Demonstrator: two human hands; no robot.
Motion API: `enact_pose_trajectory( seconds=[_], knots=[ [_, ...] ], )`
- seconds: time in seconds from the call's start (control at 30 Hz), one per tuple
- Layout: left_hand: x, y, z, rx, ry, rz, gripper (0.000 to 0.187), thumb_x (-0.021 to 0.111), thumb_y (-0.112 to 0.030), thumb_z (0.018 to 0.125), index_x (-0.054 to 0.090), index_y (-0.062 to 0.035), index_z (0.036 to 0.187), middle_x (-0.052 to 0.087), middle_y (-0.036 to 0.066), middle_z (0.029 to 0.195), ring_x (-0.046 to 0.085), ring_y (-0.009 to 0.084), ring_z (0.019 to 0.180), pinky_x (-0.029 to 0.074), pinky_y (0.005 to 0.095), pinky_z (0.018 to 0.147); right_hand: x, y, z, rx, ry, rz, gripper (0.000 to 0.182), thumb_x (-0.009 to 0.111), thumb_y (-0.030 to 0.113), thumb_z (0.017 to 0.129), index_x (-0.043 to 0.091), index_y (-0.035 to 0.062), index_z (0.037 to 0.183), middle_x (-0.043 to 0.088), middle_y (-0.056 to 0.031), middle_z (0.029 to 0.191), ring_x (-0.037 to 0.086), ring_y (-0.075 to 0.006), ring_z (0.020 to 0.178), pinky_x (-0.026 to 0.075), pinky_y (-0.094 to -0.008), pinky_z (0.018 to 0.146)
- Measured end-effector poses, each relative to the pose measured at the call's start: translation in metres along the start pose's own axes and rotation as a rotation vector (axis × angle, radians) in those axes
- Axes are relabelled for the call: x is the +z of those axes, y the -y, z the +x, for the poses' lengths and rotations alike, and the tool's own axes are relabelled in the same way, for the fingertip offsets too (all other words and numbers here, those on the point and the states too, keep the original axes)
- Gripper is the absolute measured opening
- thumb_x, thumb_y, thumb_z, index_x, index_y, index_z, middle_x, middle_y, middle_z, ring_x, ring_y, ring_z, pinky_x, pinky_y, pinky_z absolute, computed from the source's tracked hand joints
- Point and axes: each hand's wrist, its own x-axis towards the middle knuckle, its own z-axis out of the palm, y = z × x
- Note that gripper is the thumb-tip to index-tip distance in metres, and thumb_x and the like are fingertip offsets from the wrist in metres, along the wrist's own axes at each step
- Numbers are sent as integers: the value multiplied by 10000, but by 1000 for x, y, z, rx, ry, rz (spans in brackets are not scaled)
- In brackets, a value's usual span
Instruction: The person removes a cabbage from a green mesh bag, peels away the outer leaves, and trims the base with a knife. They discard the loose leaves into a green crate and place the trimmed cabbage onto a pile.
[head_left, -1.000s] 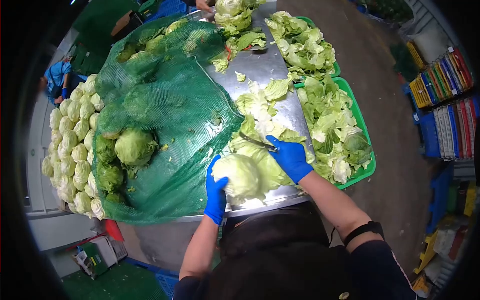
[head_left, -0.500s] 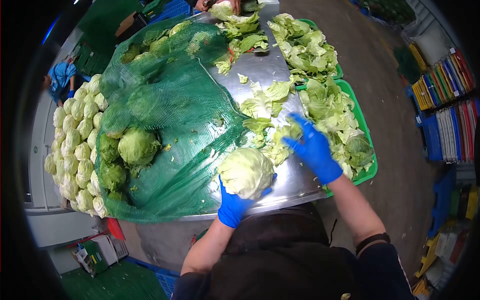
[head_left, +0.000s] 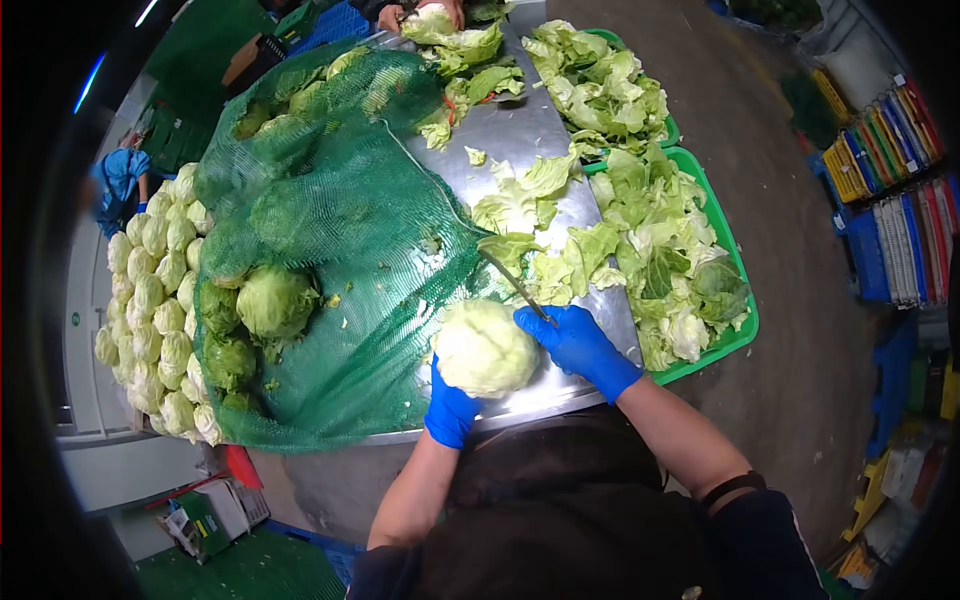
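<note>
Viewed from my remote post through the head camera, nearest first: the wearer's dark front fills the lower edge, and a dark band (head_left: 733, 488) circles the right arm near the sleeve. The left hand (head_left: 455, 408), in a blue glove, cups a pale, trimmed cabbage (head_left: 486, 349) from its lower left; most of its fingers are hidden beneath the head, so I cannot tell how far they spread. The cabbage is at the near edge of the metal desk (head_left: 500, 130), in front of the wearer. The right hand (head_left: 580, 350), also gloved, has its fingers wrapped round the handle of a knife (head_left: 514, 279), whose blade slants away to the upper left; the thumb side lies against or just beside the cabbage, and I cannot tell which. Beyond the knife, loose leaves (head_left: 580, 258) are strewn over the metal. To the left, a green net (head_left: 340, 240) covers much of the desk, with a greener cabbage (head_left: 276, 302) at its opening. To the right stands a green crate (head_left: 738, 347) heaped with leaves. Farther left rises a pile of pale cabbages (head_left: 150, 290); at the far end, a co-worker's hands (head_left: 450, 13) touch another leafy head.
</note>
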Motion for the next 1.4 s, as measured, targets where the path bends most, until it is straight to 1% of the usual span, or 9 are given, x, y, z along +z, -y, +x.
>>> enact_pose_trajectory(
  seconds=[0.17, 0.23, 0.3, 0.33, 0.47, 0.57, 0.9, 1.27, 1.4],
  knots=[
    [11, -17, -3, -10, -18, 9, 514, 384, -364, 972, 332, -104, 1413, 392, 123, 1426, 393, 277, 1299, 314, 440, 1092, 3, -2, 1, -103, -4, -95, 487, 639, 493, 851, 676, 57, 1065, 581, -19, 592, 532, -102, 493, 432, -274, 484],
    [12, -25, 2, 17, 11, 137, 516, 282, -406, 995, 324, -109, 1416, 362, 139, 1442, 395, 310, 1294, 335, 484, 1075, 5, 2, -5, -208, -162, -279, 572, 609, 528, 836, 621, 71, 1180, 683, -173, 834, 668, -292, 744, 509, -378, 699],
    [19, -42, 8, -425, -138, -1011, 627, 326, -540, 954, 351, -106, 1405, 389, 140, 1427, 441, 327, 1262, 366, 511, 1045, 10, -8, -6, -348, -179, -225, 605, 622, 524, 829, 583, 73, 1230, 684, -175, 884, 672, -287, 794, 512, -371, 727],
    [20, -41, 6, -425, -137, -1013, 627, 326, -540, 954, 351, -106, 1405, 389, 140, 1427, 441, 327, 1262, 366, 511, 1045, 13, -15, -5, -489, -194, -168, 646, 635, 521, 821, 544, 76, 1280, 685, -177, 934, 676, -283, 843, 516, -363, 756],
    [41, -76, -3, -669, -373, -561, 790, 485, -601, 880, 316, -49, 1419, 444, 184, 1362, 501, 330, 1201, 417, 475, 1003, 3, -44, 14, -63, 3, -179, 700, 724, 458, 778, 518, 52, 1310, 638, -182, 1129, 635, -214, 970, 480, -310, 862],
    [43, -49, 1, -228, -278, 461, 1171, 844, -369, 646, 107, 98, 1427, 328, 273, 1377, 403, 338, 1260, 341, 410, 1057, 1, -75, 31, -182, 19, 136, 703, 760, 418, 760, 521, 56, 1313, 660, -160, 1080, 625, -169, 922, 481, -299, 835],
    [62, -78, 64, 2, -137, 741, 1332, 865, -486, 544, 73, 129, 1420, 237, 321, 1439, 316, 415, 1320, 290, 422, 1090, -31, -25, -1, -370, -389, -817, 703, 592, 495, 851, 368, 165, 1430, 659, -174, 839, 614, -329, 571, 483, -423, 516],
    [87, -85, 82, -46, -224, 905, 1224, 873, -449, 511, 220, 113, 1381, 384, 280, 1345, 436, 402, 1205, 379, 424, 1015, -26, -31, 3, -355, -364, -1029, 584, 432, 464, 943, 345, 171, 1441, 576, -102, 639, 579, -248, 499, 449, -394, 440],
    [96, -90, 75, -115, -198, 995, 1251, 863, -441, 526, 160, 114, 1400, 366, 305, 1341, 415, 428, 1208, 366, 444, 1015, -33, -26, 26, -286, -466, -864, 480, 438, 500, 933, 569, 162, 1247, 644, -165, 717, 625, -347, 625, 492, -475, 602]
  ],
)
